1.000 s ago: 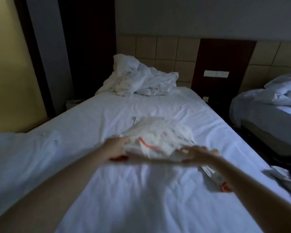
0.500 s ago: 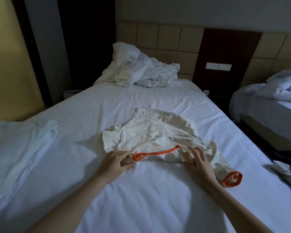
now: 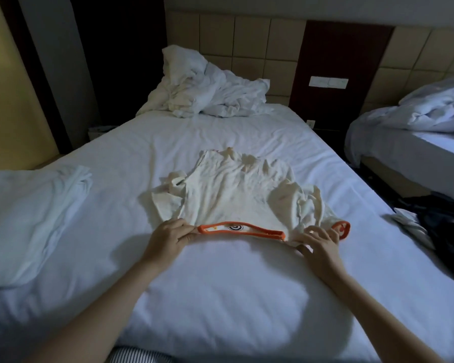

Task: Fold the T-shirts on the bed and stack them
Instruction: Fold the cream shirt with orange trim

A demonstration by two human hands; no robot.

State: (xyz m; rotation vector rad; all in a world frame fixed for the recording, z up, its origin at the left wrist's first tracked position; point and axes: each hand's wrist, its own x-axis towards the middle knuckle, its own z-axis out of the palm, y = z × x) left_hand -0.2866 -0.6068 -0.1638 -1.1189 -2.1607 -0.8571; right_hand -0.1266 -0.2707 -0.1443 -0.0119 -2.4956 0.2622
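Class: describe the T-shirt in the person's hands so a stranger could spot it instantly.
On the nearer bed, mid-mattress, a cream T-shirt lies spread, left hand and right hand holding its near edge. Only it has orange trim at collar and sleeve.

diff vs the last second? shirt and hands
The T-shirt, blurred in motion a second ago, now lies spread on the bed. The left hand and right hand have taken pinches either side of the orange collar and pulled it taut. The white pile at left and crumpled duvet stayed put.
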